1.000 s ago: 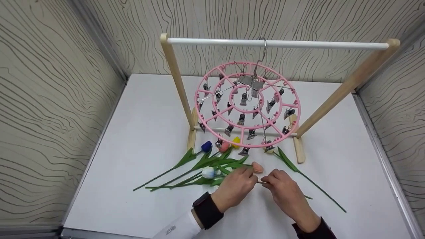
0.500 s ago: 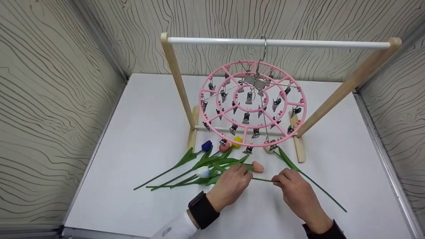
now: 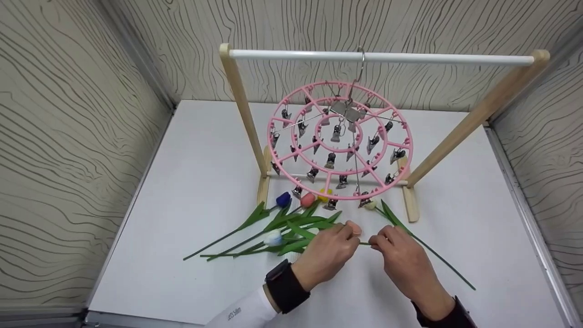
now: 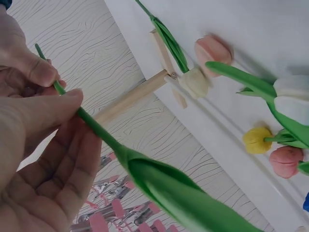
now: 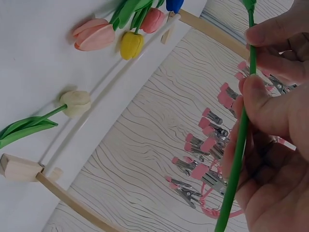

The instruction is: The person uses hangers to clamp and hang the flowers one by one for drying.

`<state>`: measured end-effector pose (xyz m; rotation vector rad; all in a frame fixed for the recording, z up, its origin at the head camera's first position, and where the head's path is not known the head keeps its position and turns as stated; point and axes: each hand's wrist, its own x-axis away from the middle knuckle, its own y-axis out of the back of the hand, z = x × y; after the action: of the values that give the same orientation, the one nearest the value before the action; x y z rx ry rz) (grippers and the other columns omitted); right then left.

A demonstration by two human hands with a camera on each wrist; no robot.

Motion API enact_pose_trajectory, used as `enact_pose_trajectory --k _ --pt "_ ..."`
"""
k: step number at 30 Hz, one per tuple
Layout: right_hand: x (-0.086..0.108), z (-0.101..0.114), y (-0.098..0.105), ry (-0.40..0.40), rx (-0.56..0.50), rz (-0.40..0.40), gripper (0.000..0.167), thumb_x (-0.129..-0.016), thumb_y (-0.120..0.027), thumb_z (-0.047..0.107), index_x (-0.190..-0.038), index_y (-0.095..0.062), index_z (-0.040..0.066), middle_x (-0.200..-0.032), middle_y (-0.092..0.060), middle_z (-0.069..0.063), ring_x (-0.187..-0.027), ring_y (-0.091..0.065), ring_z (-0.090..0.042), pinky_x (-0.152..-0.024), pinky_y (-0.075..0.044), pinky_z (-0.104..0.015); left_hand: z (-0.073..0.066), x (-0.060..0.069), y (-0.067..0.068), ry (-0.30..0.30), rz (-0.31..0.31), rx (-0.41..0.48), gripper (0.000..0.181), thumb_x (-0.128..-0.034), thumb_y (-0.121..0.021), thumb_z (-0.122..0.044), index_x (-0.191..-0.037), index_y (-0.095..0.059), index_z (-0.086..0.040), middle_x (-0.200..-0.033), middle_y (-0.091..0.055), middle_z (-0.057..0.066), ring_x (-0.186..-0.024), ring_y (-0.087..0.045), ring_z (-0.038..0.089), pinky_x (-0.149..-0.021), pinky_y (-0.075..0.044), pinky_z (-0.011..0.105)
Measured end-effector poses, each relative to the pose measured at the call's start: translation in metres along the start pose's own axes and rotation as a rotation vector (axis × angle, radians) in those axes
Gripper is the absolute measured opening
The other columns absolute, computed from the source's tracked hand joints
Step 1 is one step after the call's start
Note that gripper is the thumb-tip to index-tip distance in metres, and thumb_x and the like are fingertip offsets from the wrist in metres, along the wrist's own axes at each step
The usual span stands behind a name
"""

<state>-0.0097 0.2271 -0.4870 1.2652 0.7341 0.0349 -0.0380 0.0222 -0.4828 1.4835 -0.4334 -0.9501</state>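
Observation:
My left hand [image 3: 329, 253] pinches a green flower stem [image 4: 99, 129] between thumb and fingers, just below its leaf [image 4: 166, 186]. A short way right along that stem, my right hand [image 3: 404, 262] pinches it too, with the tail of the stem [image 5: 233, 179] running on past the fingers in the right wrist view. In the head view a white-blue tulip head [image 3: 273, 238] shows left of my left hand; it appears to belong to the held stem. A peach tulip [image 3: 354, 228] lies just behind the left fingers.
A pink round clip hanger [image 3: 329, 182] hangs from a white rod [image 3: 296, 55] on a wooden stand [image 3: 243, 109] above the tulips. Blue [image 3: 283, 199], pink [image 3: 308, 199] and yellow [image 3: 324, 195] tulips lie at left, a cream tulip [image 3: 370, 205] at right.
My hands first drew apart along the stem, then the left hand came back right, closer to the right. The white-blue head shifted left. The pink hanger swayed right and back left.

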Motion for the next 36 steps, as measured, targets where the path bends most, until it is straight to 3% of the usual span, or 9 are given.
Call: enact_pose_trajectory --k 7,10,12,14,16,18,20,29,36 --pt "-0.004 0.002 0.008 0.008 -0.001 -0.009 0.031 -0.066 -0.101 0.002 -0.089 -0.082 0.01 -0.081 -0.065 0.001 -0.074 -0.059 -0.013 -0.059 -0.055 -0.022 0.003 0.001 0.003 0.009 0.001 0.012 0.015 -0.101 -0.079 -0.015 -0.116 -0.079 -0.016 -0.113 -0.075 -0.006 -0.089 -0.071 0.005 -0.071 -0.058 0.011" --pt "-0.005 -0.002 0.018 -0.014 -0.074 -0.049 0.018 -0.088 -0.091 0.023 -0.097 -0.083 0.009 -0.088 -0.069 0.0 -0.079 -0.063 -0.013 -0.065 -0.057 -0.019 0.006 0.005 0.007 0.038 -0.001 0.072 0.015 -0.1015 -0.078 -0.014 -0.117 -0.078 -0.015 -0.114 -0.078 -0.004 -0.093 -0.074 0.006 -0.075 -0.062 0.013" --pt "-0.005 -0.008 0.025 -0.052 -0.168 -0.098 0.029 -0.099 -0.079 0.035 -0.101 -0.084 0.007 -0.092 -0.072 -0.002 -0.084 -0.065 -0.013 -0.073 -0.058 -0.015 0.008 0.007 0.011 0.066 0.003 0.128 0.015 -0.1014 -0.078 -0.013 -0.116 -0.079 -0.014 -0.112 -0.08 -0.002 -0.096 -0.076 0.008 -0.078 -0.063 0.015" --pt "-0.005 -0.013 0.032 -0.117 -0.288 -0.146 0.027 -0.104 -0.074 0.031 -0.106 -0.083 0.006 -0.095 -0.073 -0.004 -0.087 -0.066 -0.01 -0.079 -0.055 -0.008 0.011 0.01 0.015 0.1 0.003 0.192 0.014 -0.1009 -0.079 -0.013 -0.115 -0.081 -0.014 -0.109 -0.081 0.0 -0.098 -0.077 0.009 -0.082 -0.065 0.018" --pt "-0.006 -0.019 0.036 -0.183 -0.399 -0.2 0.011 -0.1 -0.079 0.01 -0.107 -0.083 0.003 -0.095 -0.074 -0.006 -0.09 -0.066 -0.003 -0.083 -0.053 -0.003 0.014 0.011 0.02 0.13 -0.002 0.25 0.012 -0.1012 -0.078 -0.012 -0.113 -0.082 -0.014 -0.104 -0.081 0.0 -0.096 -0.076 0.009 -0.083 -0.064 0.018" --pt "-0.008 -0.025 0.038 -0.229 -0.491 -0.247 0.026 -0.085 -0.082 -0.014 -0.107 -0.082 0.001 -0.094 -0.074 -0.009 -0.09 -0.065 0.003 -0.083 -0.051 -0.001 0.016 0.013 0.023 0.154 -0.016 0.304 0.011 -0.1018 -0.077 -0.013 -0.112 -0.082 -0.014 -0.101 -0.079 -0.001 -0.095 -0.075 0.01 -0.083 -0.063 0.019" --pt "-0.012 -0.03 0.038 -0.255 -0.55 -0.277 0.037 -0.078 -0.079 -0.025 -0.106 -0.082 -0.001 -0.093 -0.075 -0.009 -0.091 -0.065 0.008 -0.083 -0.051 -0.001 0.019 0.015 0.027 0.173 -0.039 0.354 0.011 -0.1016 -0.078 -0.013 -0.112 -0.083 -0.013 -0.099 -0.079 0.0 -0.093 -0.075 0.01 -0.082 -0.063 0.019" --pt "-0.026 -0.033 0.041 -0.302 -0.816 -0.27 0.026 -0.092 -0.065 -0.025 -0.106 -0.078 -0.008 -0.101 -0.076 0.013 -0.095 -0.073 0.001 -0.084 -0.059 -0.008 0.029 0.018 0.035 0.235 -0.093 0.441 0.01 -0.0989 -0.08 -0.01 -0.108 -0.084 -0.01 -0.093 -0.077 0.0 -0.084 -0.071 0.01 -0.076 -0.06 0.018" --pt "-0.038 -0.031 0.031 -0.32 -0.828 -0.229 0.03 -0.086 -0.073 -0.024 -0.109 -0.08 -0.005 -0.101 -0.078 0.003 -0.093 -0.074 -0.001 -0.084 -0.059 -0.007 0.034 0.021 0.042 0.266 -0.202 0.619 0.012 -0.0934 -0.085 -0.004 -0.104 -0.081 -0.007 -0.094 -0.078 0.005 -0.083 -0.074 0.012 -0.076 -0.062 0.016"
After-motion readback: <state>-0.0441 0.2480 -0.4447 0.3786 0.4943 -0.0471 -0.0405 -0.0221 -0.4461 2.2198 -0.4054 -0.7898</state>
